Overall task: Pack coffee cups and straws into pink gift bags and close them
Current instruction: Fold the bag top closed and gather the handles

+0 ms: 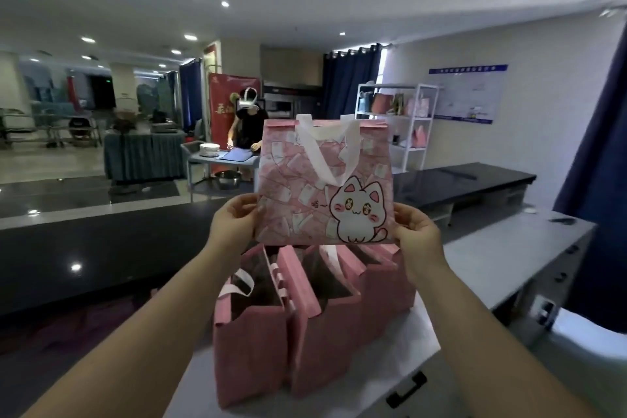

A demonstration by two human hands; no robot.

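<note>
Through the head camera, the left hand (234, 217) and right hand (412, 227) each pinch a bottom corner of the pink cat bag (305, 193), held up with its top looking shut, while the other pink bags (251, 332) below stand open, so more closing seems left.

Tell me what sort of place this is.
Probably a hall or canteen used as a workroom. A person in a headset works at a table beside a stack of plates, a white shelf holds gift bags, and long dark counters cross the room.
</note>
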